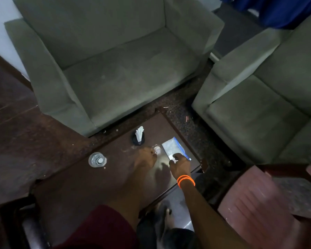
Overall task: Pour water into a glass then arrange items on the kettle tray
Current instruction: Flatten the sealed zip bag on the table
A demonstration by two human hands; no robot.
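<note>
A low dark wooden table (90, 186) fills the middle. A clear plastic water bottle (97, 159), seen from above, stands near its left edge. A small clear glass (157, 148) sits on the far part of the table, and the fingers of my left hand (145, 158) curl against its near side; motion blur hides the exact grip. To the right of the glass lies a flat silvery packet with a blue edge (173, 147). My right hand (180, 163), with orange bands on the wrist, pinches its near end. No kettle or tray is in view.
A black holder with white tissues (139, 137) stands behind the glass. A grey-green armchair (115, 69) is beyond the table, a matching sofa (258, 108) is at the right, and a reddish wooden table (255, 200) at the lower right. My feet show below the table edge.
</note>
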